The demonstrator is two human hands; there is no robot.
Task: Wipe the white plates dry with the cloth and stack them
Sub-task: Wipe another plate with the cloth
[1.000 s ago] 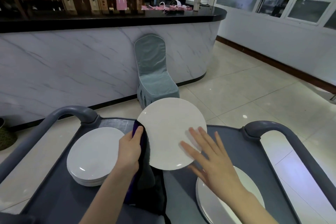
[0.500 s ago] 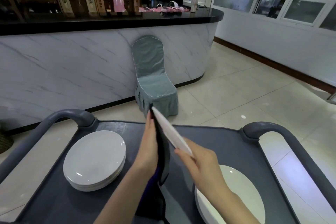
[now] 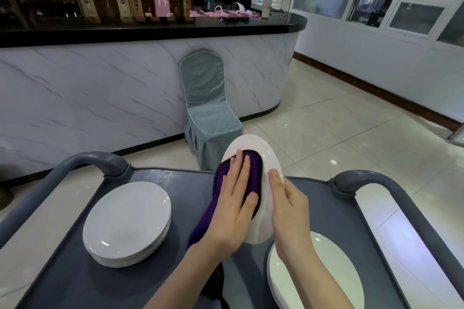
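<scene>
A white plate (image 3: 270, 158) is held tilted on edge above the grey cart (image 3: 62, 271). My right hand (image 3: 288, 211) grips its right rim, thumb on the near face. My left hand (image 3: 236, 198) presses a dark purple cloth (image 3: 254, 165) flat against the plate's face with straight fingers; the cloth's tail hangs down below my wrist. A stack of white plates (image 3: 126, 218) sits on the cart's left side. Another stack of white plates (image 3: 313, 276) lies at the right front, partly hidden by my right forearm.
The cart has raised grey handles at the left (image 3: 93, 160) and right (image 3: 364, 180). A chair with a blue-grey cover (image 3: 208, 108) stands just beyond the cart against a marble-fronted bar counter (image 3: 100, 88). Tiled floor (image 3: 351, 138) stretches to the right.
The plate was turned over from facing me to edge-on, then to its other face. My left hand moved with the cloth onto that face; my right hand shifted to the rim.
</scene>
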